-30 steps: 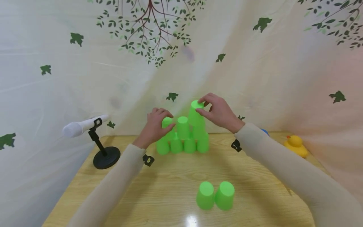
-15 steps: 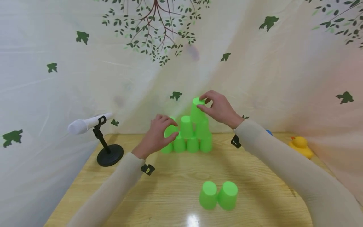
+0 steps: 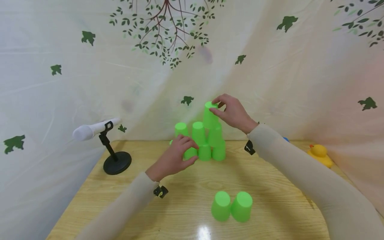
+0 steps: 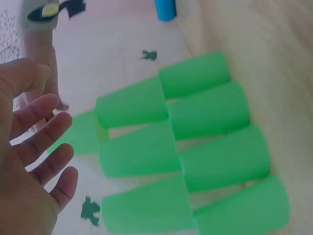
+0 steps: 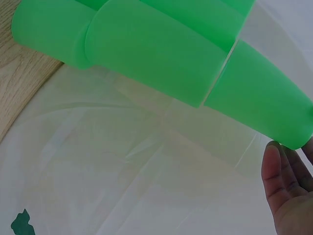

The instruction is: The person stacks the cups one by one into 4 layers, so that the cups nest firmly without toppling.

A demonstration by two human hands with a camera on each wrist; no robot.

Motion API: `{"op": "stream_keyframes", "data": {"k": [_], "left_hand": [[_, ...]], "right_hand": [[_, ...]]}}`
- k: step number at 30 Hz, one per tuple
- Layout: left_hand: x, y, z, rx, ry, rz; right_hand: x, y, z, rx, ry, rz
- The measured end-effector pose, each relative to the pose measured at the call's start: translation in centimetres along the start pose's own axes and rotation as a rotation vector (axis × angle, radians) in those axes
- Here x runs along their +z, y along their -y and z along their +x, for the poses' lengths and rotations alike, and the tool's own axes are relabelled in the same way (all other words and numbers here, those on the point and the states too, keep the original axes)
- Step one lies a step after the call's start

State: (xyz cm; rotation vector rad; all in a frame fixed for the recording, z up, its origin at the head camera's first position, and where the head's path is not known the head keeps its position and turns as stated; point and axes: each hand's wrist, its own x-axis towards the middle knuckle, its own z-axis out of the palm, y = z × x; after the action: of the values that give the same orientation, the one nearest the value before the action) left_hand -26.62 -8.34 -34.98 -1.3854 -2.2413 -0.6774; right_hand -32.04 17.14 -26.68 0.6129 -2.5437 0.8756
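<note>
Upside-down green plastic cups are piled in tiers at the back of the table, with several in the bottom row and 3 in the middle row (image 3: 198,133). One upside-down cup (image 3: 210,115) stands on top at the right end. My right hand (image 3: 232,111) pinches that cup near its upturned base; in the right wrist view its fingers (image 5: 276,174) reach the base's edge. My left hand (image 3: 177,156) hovers in front of the pile's left side, fingers loosely bent and holding nothing. It overlaps the lower left cups in the head view.
Two more upside-down green cups (image 3: 221,206) stand side by side near the front of the wooden table (image 3: 168,213). A white microphone on a black stand (image 3: 117,162) is at left. A yellow rubber duck (image 3: 319,155) and a blue object (image 4: 166,10) sit at right.
My left hand has drawn down and toward me, away from the left middle-row cup. My right hand stays at the top cup. The head view has shifted slightly.
</note>
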Motion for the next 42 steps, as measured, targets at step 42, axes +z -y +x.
{"op": "stream_keyframes", "data": {"k": [42], "left_hand": [[4.6,-6.4,-1.9,0.052,0.235,-0.17]], "right_hand": [[2.2,-4.0,-5.3,0.088,0.015,0.143]]}}
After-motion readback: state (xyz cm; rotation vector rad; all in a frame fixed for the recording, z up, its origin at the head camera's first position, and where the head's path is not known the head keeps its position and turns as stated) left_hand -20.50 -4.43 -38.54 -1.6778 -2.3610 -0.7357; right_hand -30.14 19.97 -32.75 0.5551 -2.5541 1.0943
